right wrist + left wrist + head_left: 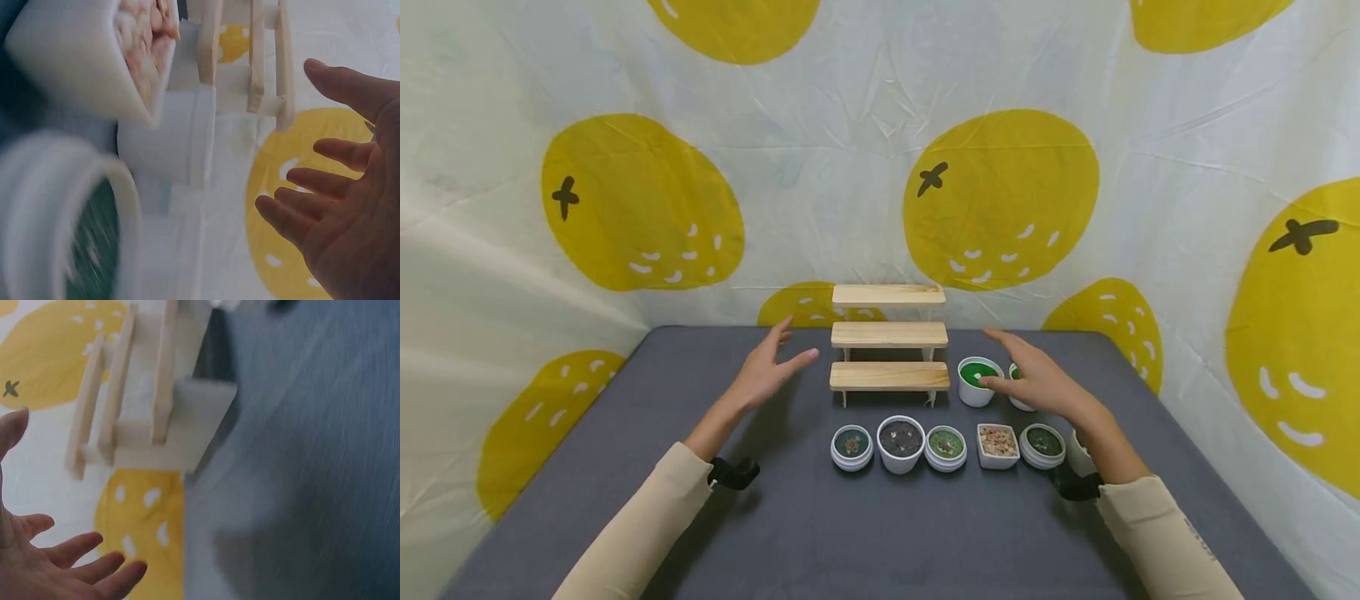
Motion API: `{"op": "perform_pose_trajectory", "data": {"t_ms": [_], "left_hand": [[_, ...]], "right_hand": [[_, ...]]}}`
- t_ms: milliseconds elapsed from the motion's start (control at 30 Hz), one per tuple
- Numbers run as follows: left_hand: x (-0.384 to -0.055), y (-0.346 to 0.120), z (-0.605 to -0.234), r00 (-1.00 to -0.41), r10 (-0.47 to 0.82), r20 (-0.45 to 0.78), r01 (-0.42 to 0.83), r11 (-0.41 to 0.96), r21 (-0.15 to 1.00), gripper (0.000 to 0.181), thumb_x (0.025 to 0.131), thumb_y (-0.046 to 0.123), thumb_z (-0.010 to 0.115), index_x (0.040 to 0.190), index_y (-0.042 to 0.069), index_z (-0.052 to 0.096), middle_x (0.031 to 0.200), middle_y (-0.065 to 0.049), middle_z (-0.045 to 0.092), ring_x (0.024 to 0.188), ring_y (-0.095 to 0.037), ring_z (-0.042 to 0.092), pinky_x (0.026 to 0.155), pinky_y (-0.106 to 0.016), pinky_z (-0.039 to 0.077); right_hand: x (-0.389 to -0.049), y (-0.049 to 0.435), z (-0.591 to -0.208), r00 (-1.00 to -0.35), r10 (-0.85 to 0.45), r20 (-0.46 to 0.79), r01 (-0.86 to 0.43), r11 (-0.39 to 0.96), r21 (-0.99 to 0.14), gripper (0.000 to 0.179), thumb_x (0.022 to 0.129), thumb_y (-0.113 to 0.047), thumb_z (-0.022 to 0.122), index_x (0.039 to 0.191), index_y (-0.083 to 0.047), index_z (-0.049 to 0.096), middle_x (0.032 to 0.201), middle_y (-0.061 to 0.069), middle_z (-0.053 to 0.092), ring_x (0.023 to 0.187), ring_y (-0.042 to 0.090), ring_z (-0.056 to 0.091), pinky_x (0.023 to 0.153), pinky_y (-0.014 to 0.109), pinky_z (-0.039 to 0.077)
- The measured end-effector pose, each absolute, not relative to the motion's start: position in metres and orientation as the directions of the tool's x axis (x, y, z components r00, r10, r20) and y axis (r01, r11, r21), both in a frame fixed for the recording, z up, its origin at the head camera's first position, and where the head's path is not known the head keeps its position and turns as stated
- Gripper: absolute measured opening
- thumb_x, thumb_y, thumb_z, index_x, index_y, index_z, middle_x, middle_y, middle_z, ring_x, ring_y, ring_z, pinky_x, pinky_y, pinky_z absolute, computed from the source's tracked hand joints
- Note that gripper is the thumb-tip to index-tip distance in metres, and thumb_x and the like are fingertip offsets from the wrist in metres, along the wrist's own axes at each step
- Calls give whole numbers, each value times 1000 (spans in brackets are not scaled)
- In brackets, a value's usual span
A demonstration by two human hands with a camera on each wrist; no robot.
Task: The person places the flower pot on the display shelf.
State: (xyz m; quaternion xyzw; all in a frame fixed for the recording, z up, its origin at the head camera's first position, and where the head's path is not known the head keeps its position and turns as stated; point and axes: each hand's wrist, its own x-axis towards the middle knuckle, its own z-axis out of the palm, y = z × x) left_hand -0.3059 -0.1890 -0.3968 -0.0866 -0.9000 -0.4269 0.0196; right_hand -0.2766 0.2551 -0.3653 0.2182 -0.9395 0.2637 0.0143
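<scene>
Both hands hover over the table with fingers spread, holding nothing. My left hand (pixel 762 373) is left of a three-tier wooden display stand (pixel 889 377), apart from it. To the stand's right is my right hand (pixel 1039 379), in front of a white pot with a bright green top (pixel 972 393) and partly covering another white pot (pixel 1021 406). In the right wrist view, the right hand (pixel 350 206) touches no pot. Nearer the front are a square white pot of pale pebbles (pixel 997 442) and a round white pot with dark green filling (pixel 1042 446).
Left of those, in the same front row, stand a pot with blue-green filling (pixel 852 446), a taller pot with dark filling (pixel 900 442) and a green-topped pot (pixel 946 446). My right wrist partly hides another white pot (pixel 1079 457). A fruit-print curtain (pixel 865 167) surrounds the grey table (pixel 850 533).
</scene>
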Motion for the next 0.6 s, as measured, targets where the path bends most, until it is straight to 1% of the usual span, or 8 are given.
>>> {"op": "perform_pose_trajectory", "data": {"t_ms": [67, 133, 200, 267, 333, 433, 600], "left_hand": [[-306, -180, -406, -988, 132, 76, 139, 585, 799, 96, 95, 63, 64, 167, 25, 14, 164, -20, 36, 148, -43, 41, 114, -64, 40], [-306, -170, -416, -991, 128, 37, 104, 560, 822, 96, 94, 60, 67, 166, 24, 16, 158, -20, 44, 137, -42, 54, 107, -58, 50], [-308, -161, -426, -992, 123, 7, 72, 531, 844, 95, 94, 57, 70, 166, 21, 19, 149, -20, 52, 123, -40, 64, 96, -50, 58], [-311, -154, -434, -992, 124, -6, 56, 490, 870, 94, 93, 52, 72, 165, 17, 22, 140, -21, 58, 109, -35, 70, 84, -43, 62], [-315, -148, -442, -991, 135, 0, 59, 432, 900, 92, 94, 45, 74, 164, 11, 24, 130, -23, 62, 99, -32, 73, 76, -38, 63], [-319, -143, -452, -988, 156, 2, 54, 328, 943, 86, 95, 35, 75, 162, 6, 28, 117, -22, 66, 91, -28, 74, 72, -35, 63], [-322, -140, -465, -979, 204, -9, 23, 155, 988, 76, 98, 25, 73, 159, 3, 33, 100, -10, 67, 81, -18, 70, 70, -29, 61]], "right_hand": [[-279, 250, -372, -904, -402, 145, -416, 754, -508, 86, 96, -31, 74, 161, -1, 28, 163, 28, 33, 134, 50, 50, 107, 67, 43], [-282, 246, -377, -906, -398, 143, -412, 757, -508, 86, 94, -28, 77, 160, 1, 29, 163, 28, 34, 136, 50, 49, 107, 66, 43], [-284, 243, -380, -911, -390, 136, -403, 764, -504, 87, 92, -26, 79, 159, 2, 31, 162, 29, 35, 143, 51, 42, 111, 67, 40], [-286, 240, -382, -916, -380, 127, -391, 778, -493, 86, 91, -23, 80, 158, 2, 33, 161, 29, 36, 145, 51, 39, 112, 68, 38], [-290, 237, -383, -921, -373, 114, -378, 785, -491, 84, 90, -22, 80, 157, 2, 35, 161, 29, 37, 145, 51, 38, 112, 69, 37], [-297, 235, -384, -926, -366, 96, -363, 787, -499, 84, 89, -20, 80, 157, 2, 36, 160, 28, 39, 144, 51, 39, 112, 69, 38], [-306, 234, -385, -928, -367, 61, -351, 809, -472, 82, 86, -18, 83, 153, 4, 42, 156, 30, 44, 141, 52, 43, 111, 67, 40]]}}
